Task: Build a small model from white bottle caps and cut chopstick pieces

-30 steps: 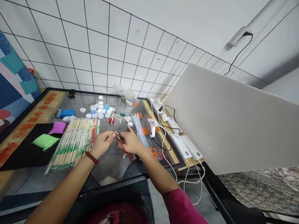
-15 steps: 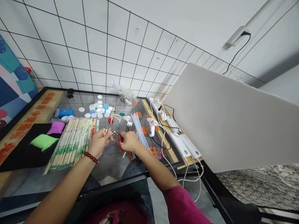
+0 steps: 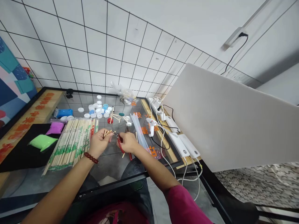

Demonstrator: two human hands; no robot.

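Short wooden sticks (image 3: 106, 133) are pinched in my left hand (image 3: 99, 142), which has a brown bead bracelet at its wrist. My right hand (image 3: 127, 142) is closed round red-handled scissors (image 3: 121, 144), whose blades point at the sticks. Another red-handled tool (image 3: 130, 155) lies partly hidden below my right hand. Beyond my hands, a small stick structure with a red cap (image 3: 110, 120) stands on the glass table (image 3: 109, 158). Wrapped chopsticks (image 3: 70, 143) lie left of my left hand.
White and blue bottle caps (image 3: 99, 111) lie at the back. Clear glue sticks (image 3: 141, 132) and a white glue gun (image 3: 151, 126) with cables are on the right. Green (image 3: 43, 142), purple (image 3: 55, 128) and blue (image 3: 64, 113) packets lie left. A large pale board (image 3: 224, 121) rises at right.
The view has shifted slightly. Both hands keep nearly the same places, with small changes in the angle of the scissors and the fingers.
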